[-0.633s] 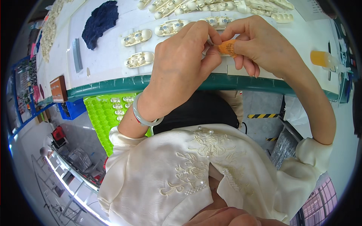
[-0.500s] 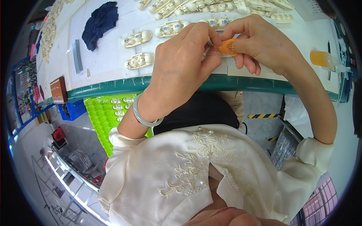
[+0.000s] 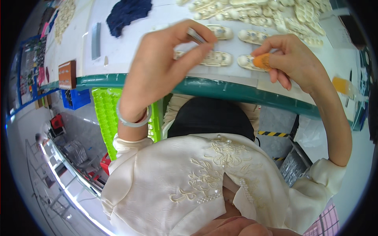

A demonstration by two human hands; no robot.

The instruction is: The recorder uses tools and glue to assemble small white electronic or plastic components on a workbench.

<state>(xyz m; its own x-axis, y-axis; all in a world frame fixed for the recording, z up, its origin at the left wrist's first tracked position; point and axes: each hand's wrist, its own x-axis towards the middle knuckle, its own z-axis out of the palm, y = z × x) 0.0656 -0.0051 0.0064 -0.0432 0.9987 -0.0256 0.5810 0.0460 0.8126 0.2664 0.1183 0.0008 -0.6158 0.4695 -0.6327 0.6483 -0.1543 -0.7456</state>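
Note:
My left hand (image 3: 157, 63) is raised over the table's left middle. Its thumb and forefinger close on a slim silver metal tool (image 3: 195, 36), whose full shape is hidden. Just beyond and below those fingers lies a long cream plastic part (image 3: 220, 58). Farther right, the fingers of my right hand (image 3: 293, 59) are curled down onto the right end of another cream plastic part (image 3: 245, 61) on the table. An orange wrap (image 3: 262, 61) covers one of that hand's fingertips. The wrap and fingers hide that end of the part.
More cream parts (image 3: 252, 36) sit in rows, with a heap of them (image 3: 267, 13) behind. A dark blue cloth (image 3: 126, 15), a grey-blue strip (image 3: 96, 40) and a brown block (image 3: 67, 74) are on the left. A bottle with orange liquid (image 3: 341, 84) is at right. A green tray (image 3: 106, 114) hangs below the table edge (image 3: 220, 89).
My hands have come apart from where they met. The left moved left with the metal tool; the right moved slightly right and down to a cream part. The view has shifted too.

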